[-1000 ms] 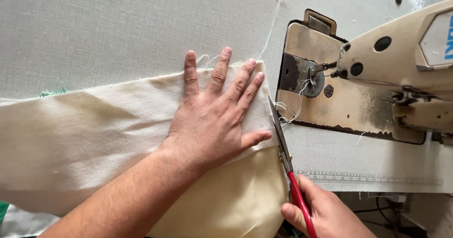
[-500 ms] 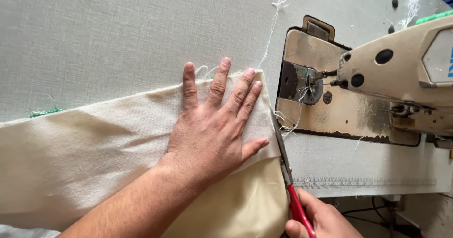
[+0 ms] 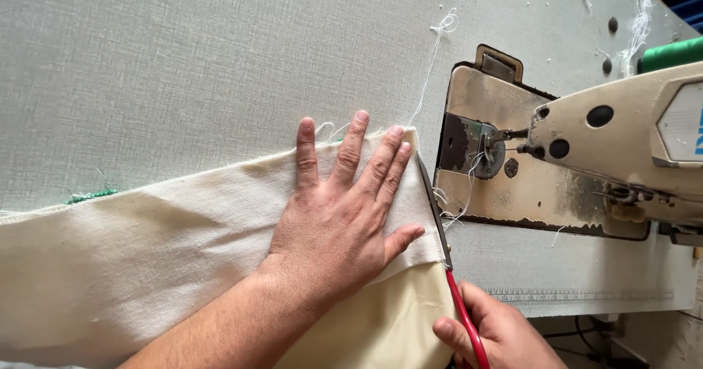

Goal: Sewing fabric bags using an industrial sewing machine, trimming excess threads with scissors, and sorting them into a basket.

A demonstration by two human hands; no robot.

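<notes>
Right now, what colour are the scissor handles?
Red, on the steel-bladed scissors in the right hand; head view.

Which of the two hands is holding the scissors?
The right hand, low at the table edge, grips the red-handled scissors; the left hand lies flat on the cream fabric.

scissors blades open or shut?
Shut: the scissors blades show as one thin dark line along the cream fabric edge.

Left of the gripped red-handled steel scissors lies the cream woven cloth strip; right stands the beige metal sewing machine
</notes>
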